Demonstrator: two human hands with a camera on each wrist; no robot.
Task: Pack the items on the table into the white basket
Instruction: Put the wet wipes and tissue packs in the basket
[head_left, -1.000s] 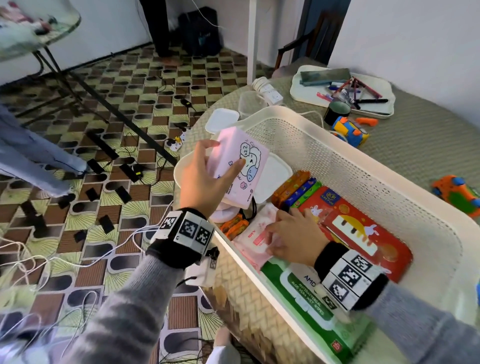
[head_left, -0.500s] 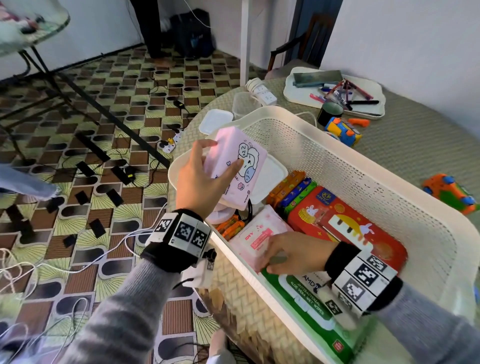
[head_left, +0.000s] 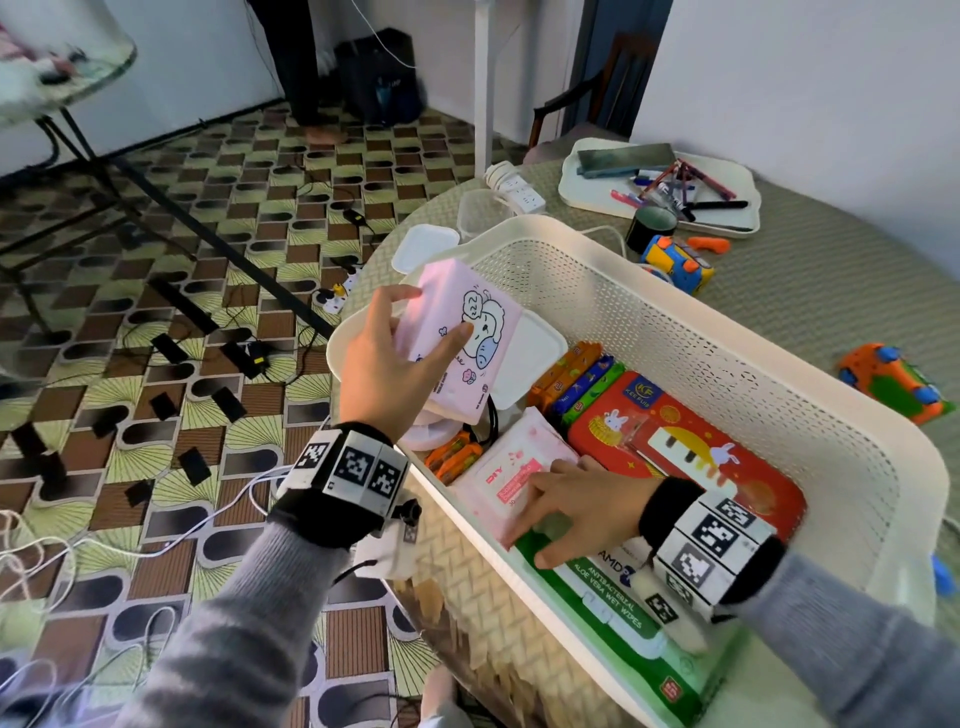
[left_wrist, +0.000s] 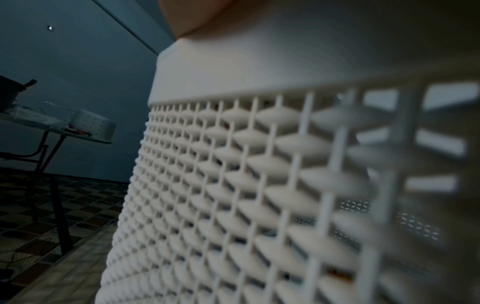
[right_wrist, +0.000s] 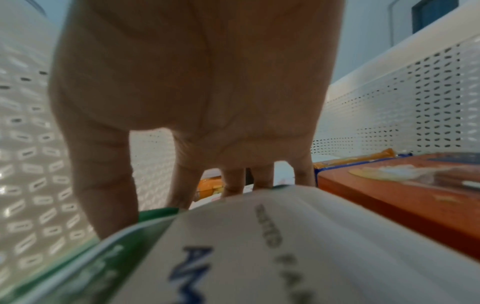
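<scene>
A white perforated basket (head_left: 779, 395) stands on the table, and its outer wall (left_wrist: 233, 185) fills the left wrist view. My left hand (head_left: 400, 358) grips a pink tissue pack (head_left: 462, 338) with a cartoon print, held over the basket's near left corner. My right hand (head_left: 566, 509) is inside the basket, fingers spread and nearly straight, pressing on a small pink wipes packet (head_left: 511, 470) and the green wet-wipes pack (head_left: 613, 608). The same hand (right_wrist: 192, 102) shows in the right wrist view above the green pack (right_wrist: 233, 246). A red tin (head_left: 691, 441) lies beside it.
The basket also holds colourful snack bars (head_left: 576, 379), a white lid (head_left: 530, 353) and orange items (head_left: 454, 457). On the table sit a toy truck (head_left: 675, 260), an orange-green toy (head_left: 893, 382), a white tray of pens (head_left: 660, 182), a power strip (head_left: 514, 189). Cables cover the floor.
My right hand has slid toward the near end of the basket, from the pink packet partly onto the green wipes pack. The left hand with the tissue pack has barely moved.
</scene>
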